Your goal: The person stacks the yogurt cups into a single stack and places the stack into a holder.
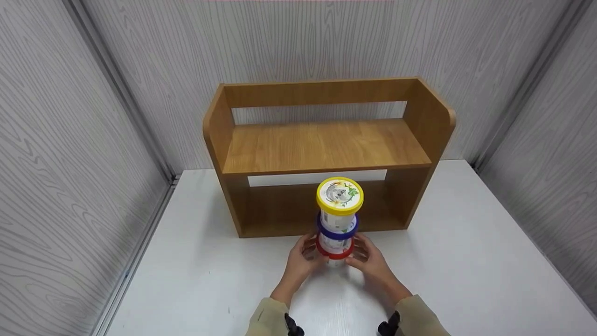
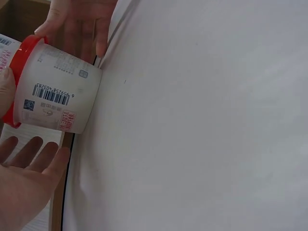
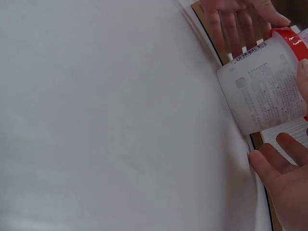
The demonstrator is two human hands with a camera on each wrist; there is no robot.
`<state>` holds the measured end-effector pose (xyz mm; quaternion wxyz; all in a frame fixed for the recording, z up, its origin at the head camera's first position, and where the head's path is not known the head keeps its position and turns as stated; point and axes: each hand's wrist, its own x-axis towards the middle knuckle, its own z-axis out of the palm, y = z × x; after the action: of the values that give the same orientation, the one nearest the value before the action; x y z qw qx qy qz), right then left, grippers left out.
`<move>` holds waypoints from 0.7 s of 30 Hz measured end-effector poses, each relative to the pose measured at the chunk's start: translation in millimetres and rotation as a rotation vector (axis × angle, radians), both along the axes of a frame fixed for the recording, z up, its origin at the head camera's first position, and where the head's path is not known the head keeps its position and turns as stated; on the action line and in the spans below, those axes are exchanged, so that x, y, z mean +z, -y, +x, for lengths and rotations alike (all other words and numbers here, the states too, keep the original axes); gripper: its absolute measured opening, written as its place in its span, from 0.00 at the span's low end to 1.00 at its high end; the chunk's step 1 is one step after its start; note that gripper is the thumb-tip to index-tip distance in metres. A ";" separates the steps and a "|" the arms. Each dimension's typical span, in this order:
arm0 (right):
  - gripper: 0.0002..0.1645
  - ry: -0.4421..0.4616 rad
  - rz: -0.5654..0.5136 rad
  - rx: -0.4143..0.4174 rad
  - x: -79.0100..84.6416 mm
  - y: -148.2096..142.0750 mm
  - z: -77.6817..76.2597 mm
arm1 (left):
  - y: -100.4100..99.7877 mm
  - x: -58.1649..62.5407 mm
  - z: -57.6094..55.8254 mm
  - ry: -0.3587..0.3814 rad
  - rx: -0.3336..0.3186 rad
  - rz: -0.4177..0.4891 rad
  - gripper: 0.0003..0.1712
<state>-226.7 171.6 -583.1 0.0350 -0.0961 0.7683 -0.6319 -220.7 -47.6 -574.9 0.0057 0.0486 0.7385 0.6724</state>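
Note:
Three white tubs stand upright in a stack in the head view. On top is the yellow-lidded tub (image 1: 340, 196), then the blue-lidded tub (image 1: 336, 234), and the red-lidded tub (image 1: 334, 255) is lowest. My left hand (image 1: 302, 261) is at the left of the bottom tub, and my right hand (image 1: 371, 262) at its right. In the left wrist view, both thumbs lie at the red lid (image 2: 23, 60), while the other fingers are spread and stand off from the tub's printed wall (image 2: 57, 91). The right wrist view has the red-lidded tub (image 3: 262, 89) resting on the table.
A two-tier wooden shelf (image 1: 326, 144) stands right behind the stack, with side panels and an open lower tier. The white table (image 1: 205, 280) extends to both sides. Grey wood-grain walls (image 1: 308, 37) enclose the back and sides.

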 end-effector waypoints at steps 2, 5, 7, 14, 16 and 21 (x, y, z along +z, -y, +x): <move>0.47 0.007 0.004 0.002 0.3 0.8 0.0 | -1.3 -1.7 0.2 0.002 -0.010 -0.001 0.45; 0.49 0.022 0.004 -0.002 0.5 2.3 -0.1 | -3.0 -4.5 0.3 0.014 -0.015 0.008 0.45; 0.49 0.030 0.005 -0.006 0.3 2.8 -0.2 | -3.6 -6.6 0.1 0.016 -0.019 0.014 0.45; 0.47 0.028 0.007 -0.004 -0.2 3.3 -0.9 | -4.0 -11.2 0.4 0.030 -0.025 0.038 0.43; 0.47 0.022 0.008 -0.006 -0.4 3.6 -0.7 | -3.9 -9.0 2.2 0.029 -0.029 0.042 0.43; 0.46 -0.014 -0.009 0.002 -0.7 4.2 -0.3 | -2.7 11.3 12.7 -0.016 -0.053 0.046 0.41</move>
<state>-227.1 167.4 -583.8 0.0298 -0.1016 0.7654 -0.6348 -208.0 -44.9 -563.6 0.0164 0.0735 0.7215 0.6883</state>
